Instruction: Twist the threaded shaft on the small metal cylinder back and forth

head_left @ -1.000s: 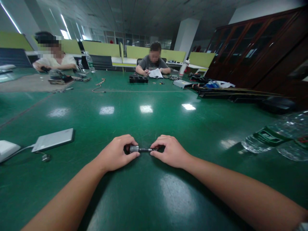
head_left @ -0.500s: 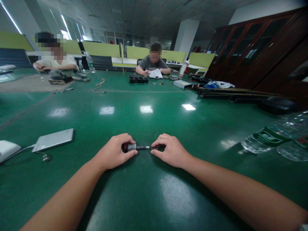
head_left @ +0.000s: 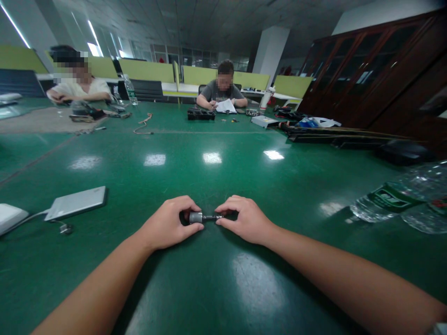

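Between the thumb and fingers of my left hand (head_left: 167, 221) is a short silver metal cylinder with a thin shaft (head_left: 196, 217), lying sideways just above or on the green table. The shaft points right, toward my right hand (head_left: 247, 221). My right thumb and fingers pinch a small dark coil spring (head_left: 220, 217), mostly covered by the fingertips. The shaft's tip meets the spring there. Whether the tip is inside the coils or only against them, I cannot tell.
On the left lie a silver flat device (head_left: 77, 203) and a white block (head_left: 10, 217) joined by a cable. Water bottles (head_left: 387, 197) lie at the right. Across the table (head_left: 181, 149) sit two people, with a black tray (head_left: 201, 114) and a metal box (head_left: 264, 122).
My left hand has shifted slightly right with the metal cylinder, and my right hand slightly left. The gap between shaft tip and spring has closed.
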`<state>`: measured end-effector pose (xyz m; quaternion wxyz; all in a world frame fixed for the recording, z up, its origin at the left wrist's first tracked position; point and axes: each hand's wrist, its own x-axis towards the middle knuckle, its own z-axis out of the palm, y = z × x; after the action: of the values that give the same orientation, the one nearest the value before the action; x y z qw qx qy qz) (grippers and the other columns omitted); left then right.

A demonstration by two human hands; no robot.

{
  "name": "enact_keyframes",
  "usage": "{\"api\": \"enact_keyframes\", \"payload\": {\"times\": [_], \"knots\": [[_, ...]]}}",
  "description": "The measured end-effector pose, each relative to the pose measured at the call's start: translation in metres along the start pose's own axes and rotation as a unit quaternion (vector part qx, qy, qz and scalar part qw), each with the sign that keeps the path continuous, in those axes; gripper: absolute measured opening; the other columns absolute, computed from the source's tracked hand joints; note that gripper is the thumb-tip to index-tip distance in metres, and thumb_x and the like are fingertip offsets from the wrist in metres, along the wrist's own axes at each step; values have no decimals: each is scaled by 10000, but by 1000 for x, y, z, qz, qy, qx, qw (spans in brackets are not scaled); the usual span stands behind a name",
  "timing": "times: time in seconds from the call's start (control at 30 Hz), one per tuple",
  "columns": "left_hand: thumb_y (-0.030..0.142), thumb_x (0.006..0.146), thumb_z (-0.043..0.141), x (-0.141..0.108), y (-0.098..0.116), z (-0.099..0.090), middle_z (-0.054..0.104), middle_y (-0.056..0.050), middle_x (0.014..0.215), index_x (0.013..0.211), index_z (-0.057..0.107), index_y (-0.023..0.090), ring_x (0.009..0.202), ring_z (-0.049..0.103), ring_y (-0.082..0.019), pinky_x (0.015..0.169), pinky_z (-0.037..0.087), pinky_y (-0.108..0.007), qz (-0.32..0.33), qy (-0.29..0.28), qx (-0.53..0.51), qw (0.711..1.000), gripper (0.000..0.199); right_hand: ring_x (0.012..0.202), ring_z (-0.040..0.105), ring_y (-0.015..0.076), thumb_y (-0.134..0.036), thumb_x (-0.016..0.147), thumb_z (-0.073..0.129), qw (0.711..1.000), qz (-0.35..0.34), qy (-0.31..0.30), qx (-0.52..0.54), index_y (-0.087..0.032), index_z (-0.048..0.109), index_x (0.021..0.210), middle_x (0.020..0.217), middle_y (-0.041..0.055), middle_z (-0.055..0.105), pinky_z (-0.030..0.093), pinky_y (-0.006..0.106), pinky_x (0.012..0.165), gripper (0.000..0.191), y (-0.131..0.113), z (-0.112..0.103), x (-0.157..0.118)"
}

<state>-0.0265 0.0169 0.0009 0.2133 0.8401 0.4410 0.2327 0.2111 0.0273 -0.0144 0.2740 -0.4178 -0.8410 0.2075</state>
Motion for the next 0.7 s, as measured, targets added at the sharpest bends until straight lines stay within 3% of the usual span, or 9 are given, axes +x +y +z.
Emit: {"api": "enact_keyframes", "payload": {"times": [0.2,0.7], "knots": [[305,830,683,-1,8,2,648,-27,851,964,685,182,778,610,-168,719,463,-284,16,-19,-25,999,182,773,626,154,-155,764,735,998,-34,-6,46,-203,736,958,820,25,713,478,284,730,200,-7,1,0],[320,778,740,0,8,6,637,-6,809,931,683,186,735,594,-158,670,438,-264,7,-28,-22,999,212,790,621,173,-180,780,733,996,-71,-27,50,-180,751,936,827,45,726,480,304,747,156,-5,3,0]]}}
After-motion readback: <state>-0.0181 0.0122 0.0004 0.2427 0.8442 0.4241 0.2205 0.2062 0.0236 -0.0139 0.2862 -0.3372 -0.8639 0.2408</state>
